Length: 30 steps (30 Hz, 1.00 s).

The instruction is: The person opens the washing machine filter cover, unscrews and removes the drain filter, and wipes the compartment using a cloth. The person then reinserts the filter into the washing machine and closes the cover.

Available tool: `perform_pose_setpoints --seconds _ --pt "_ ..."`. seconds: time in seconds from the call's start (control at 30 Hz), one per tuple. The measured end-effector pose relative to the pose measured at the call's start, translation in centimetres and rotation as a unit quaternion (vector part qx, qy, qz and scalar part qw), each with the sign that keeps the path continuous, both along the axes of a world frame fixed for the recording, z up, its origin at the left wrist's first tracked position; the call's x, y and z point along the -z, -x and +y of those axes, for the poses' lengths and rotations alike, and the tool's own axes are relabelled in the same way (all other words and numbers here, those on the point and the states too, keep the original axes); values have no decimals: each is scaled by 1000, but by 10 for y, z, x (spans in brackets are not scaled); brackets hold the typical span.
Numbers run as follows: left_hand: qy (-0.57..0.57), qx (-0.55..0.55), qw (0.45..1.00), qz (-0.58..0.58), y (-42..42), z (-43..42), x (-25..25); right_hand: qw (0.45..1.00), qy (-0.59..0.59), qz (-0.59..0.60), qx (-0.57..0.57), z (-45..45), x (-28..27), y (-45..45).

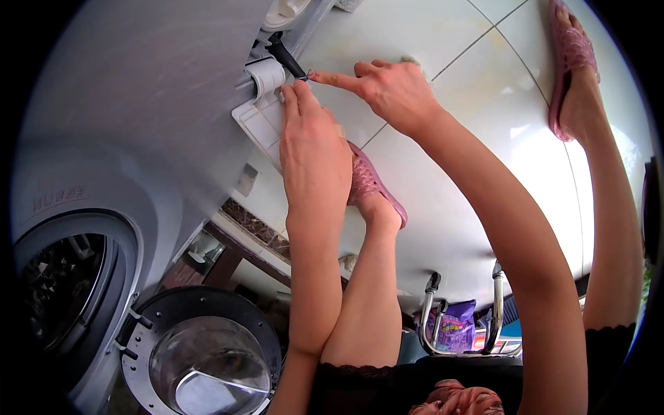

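A short black drain hose (286, 57) sticks out of an opening low on the washing machine (159, 117), with a small wire clip near its end. My left hand (315, 149) is at the hose's end, fingers together and closed on it; its thumb is mostly hidden. From the right, my right hand (398, 93) reaches in with its index finger stretched out, the tip touching the clip. Its other fingers are loosely bent and hold nothing. Beside the hose is a white curved flap (266, 75). Below it lies a white panel (259, 128), partly behind my left hand.
The machine's round door (204, 297) hangs open at lower left. A white round part (285, 12) sits above the hose. Pink sandals (373, 183) are on my feet on the tiled floor (456, 166). Chrome chair legs (496, 304) and a purple bag (456, 325) stand behind.
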State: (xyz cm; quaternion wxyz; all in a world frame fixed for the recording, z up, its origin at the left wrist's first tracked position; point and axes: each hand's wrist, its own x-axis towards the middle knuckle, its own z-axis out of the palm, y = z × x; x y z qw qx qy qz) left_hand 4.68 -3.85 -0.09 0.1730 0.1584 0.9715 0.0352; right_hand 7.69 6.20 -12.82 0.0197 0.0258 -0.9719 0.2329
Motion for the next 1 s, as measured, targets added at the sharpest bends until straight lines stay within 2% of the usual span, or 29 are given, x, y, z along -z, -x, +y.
perform_pose_setpoints --seconds 0.1,0.2,0.3,0.37,0.4,0.5,0.6,0.63,0.7,0.73,0.8,0.9,1.0 --pt "-25 -19 999 -33 8 4 -10 1000 3 -10 -17 7 -5 1" --pt "-33 -24 999 -23 9 4 -8 993 100 14 -59 29 -15 8" --pt "-28 -19 999 9 6 5 0 964 263 36 -20 34 -19 21" --pt "-31 -20 999 7 8 4 2 950 305 -15 66 22 -20 33" --pt "-56 -59 996 -28 9 9 0 939 324 -40 108 15 -22 41" --pt "-121 -148 976 -102 8 23 -2 829 449 -300 148 12 -33 74" --pt "-186 -182 958 -117 4 34 6 743 580 -300 145 16 2 85" --pt "-216 -192 949 -129 4 39 5 813 511 -264 91 32 -9 86" --pt "-266 -198 931 -154 4 41 6 872 397 -277 74 36 -24 93" --pt "-226 -153 953 -132 2 34 10 895 338 -285 66 33 -28 94" --pt "-147 -56 985 -76 3 14 25 879 333 -318 123 20 -25 91" --pt "-119 -69 991 -7 2 -1 31 851 363 -340 172 11 -31 84" --pt "-136 16 990 43 16 0 34 893 302 -290 162 16 -31 84"
